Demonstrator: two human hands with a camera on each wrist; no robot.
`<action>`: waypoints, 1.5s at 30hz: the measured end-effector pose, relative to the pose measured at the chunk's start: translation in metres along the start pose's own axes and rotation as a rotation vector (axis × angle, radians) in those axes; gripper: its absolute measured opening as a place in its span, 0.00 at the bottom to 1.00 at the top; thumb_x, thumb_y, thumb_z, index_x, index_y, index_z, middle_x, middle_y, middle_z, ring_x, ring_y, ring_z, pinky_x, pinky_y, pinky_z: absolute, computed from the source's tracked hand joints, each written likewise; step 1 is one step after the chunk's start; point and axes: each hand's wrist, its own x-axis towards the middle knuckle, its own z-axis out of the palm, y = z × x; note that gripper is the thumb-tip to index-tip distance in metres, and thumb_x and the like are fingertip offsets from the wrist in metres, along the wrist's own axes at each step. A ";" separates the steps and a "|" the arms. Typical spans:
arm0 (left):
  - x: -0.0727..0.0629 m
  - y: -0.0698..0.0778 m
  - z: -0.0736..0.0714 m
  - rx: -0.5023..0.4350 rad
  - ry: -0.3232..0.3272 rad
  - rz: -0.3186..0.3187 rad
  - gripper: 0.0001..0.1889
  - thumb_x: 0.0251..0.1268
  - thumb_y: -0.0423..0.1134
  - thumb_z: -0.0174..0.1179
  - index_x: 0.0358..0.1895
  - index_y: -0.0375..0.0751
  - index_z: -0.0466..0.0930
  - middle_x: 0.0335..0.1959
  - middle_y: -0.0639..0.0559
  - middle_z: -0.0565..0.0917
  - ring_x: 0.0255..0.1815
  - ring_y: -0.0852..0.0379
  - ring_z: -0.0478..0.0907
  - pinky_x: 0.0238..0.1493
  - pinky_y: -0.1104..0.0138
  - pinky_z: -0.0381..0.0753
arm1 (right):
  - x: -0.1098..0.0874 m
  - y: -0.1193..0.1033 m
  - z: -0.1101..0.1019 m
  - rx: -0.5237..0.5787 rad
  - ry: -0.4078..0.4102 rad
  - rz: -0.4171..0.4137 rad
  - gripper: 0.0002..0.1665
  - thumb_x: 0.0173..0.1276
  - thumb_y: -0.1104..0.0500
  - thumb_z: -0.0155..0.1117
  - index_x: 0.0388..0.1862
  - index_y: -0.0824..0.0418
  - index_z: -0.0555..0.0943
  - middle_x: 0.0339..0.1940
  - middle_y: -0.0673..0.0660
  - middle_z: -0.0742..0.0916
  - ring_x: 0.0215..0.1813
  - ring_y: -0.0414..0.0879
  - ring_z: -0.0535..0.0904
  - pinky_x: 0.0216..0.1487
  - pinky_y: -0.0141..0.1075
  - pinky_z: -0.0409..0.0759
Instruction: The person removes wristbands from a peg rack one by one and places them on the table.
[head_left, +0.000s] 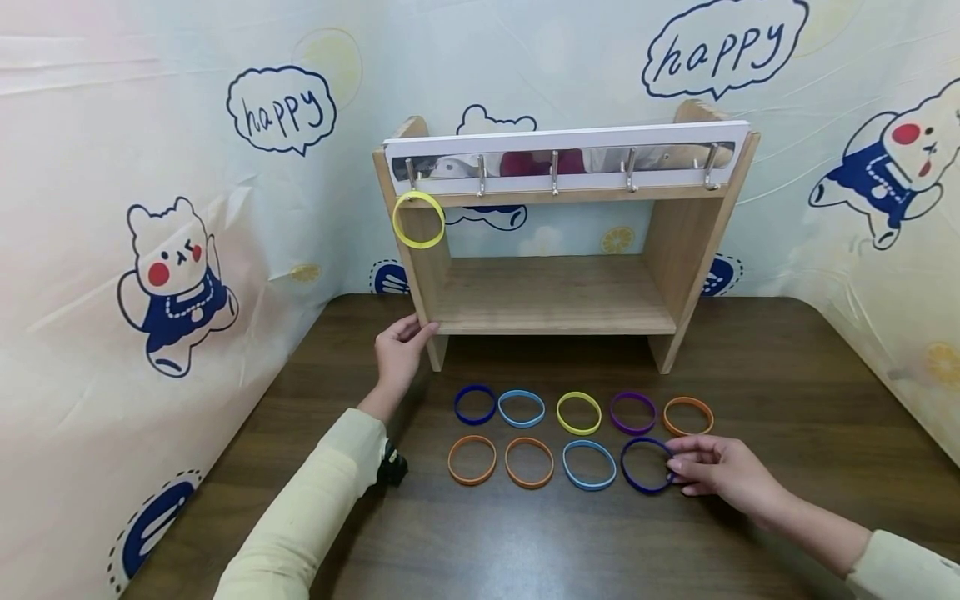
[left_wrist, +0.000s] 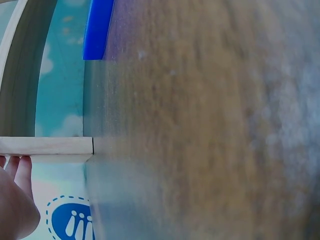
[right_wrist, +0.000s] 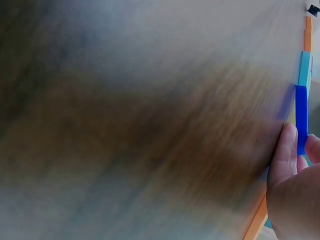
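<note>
A small wooden shelf (head_left: pixel 555 296) with a row of metal hooks stands on the table. My left hand (head_left: pixel 401 354) holds the lower part of its left side panel, thumb at the front edge; in the left wrist view the fingers (left_wrist: pixel 22 172) lie against the panel. To the right, my right hand (head_left: pixel 731 475) pinches the right side of a dark blue wristband (head_left: pixel 624 467), the rightmost of the front row. In the right wrist view this blue band (right_wrist: pixel 301 117) sits between thumb and fingers. A yellow wristband (head_left: pixel 395 221) hangs from the leftmost hook.
Beside the held band lie a light blue wristband (head_left: pixel 566 460) and two orange ones. The row behind has a dark blue (head_left: pixel 456 404), a light blue (head_left: pixel 543 410), a yellow (head_left: pixel 558 412), a purple (head_left: pixel 654 410) and an orange band (head_left: pixel 712 419). A patterned curtain surrounds the table (head_left: pixel 480 550).
</note>
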 end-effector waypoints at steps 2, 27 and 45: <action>0.003 -0.008 0.000 -0.007 0.004 -0.013 0.20 0.57 0.37 0.71 0.51 0.29 0.82 0.45 0.35 0.84 0.42 0.58 0.83 0.39 0.73 0.82 | 0.000 0.000 0.000 -0.018 0.003 -0.005 0.29 0.69 0.60 0.65 0.58 0.81 0.70 0.43 0.64 0.85 0.41 0.48 0.84 0.39 0.41 0.85; 0.006 -0.019 0.000 -0.002 0.024 -0.012 0.23 0.53 0.44 0.74 0.50 0.33 0.84 0.44 0.39 0.86 0.45 0.53 0.84 0.42 0.67 0.83 | -0.003 -0.001 0.002 -0.095 0.060 -0.024 0.26 0.68 0.60 0.66 0.57 0.78 0.73 0.44 0.66 0.85 0.41 0.46 0.84 0.34 0.41 0.85; 0.007 -0.019 0.000 0.005 0.020 0.006 0.23 0.54 0.45 0.74 0.49 0.34 0.85 0.43 0.40 0.86 0.44 0.54 0.84 0.43 0.65 0.83 | 0.014 -0.032 0.003 -0.098 0.178 -0.139 0.24 0.68 0.60 0.67 0.56 0.76 0.76 0.44 0.68 0.85 0.41 0.49 0.85 0.37 0.41 0.85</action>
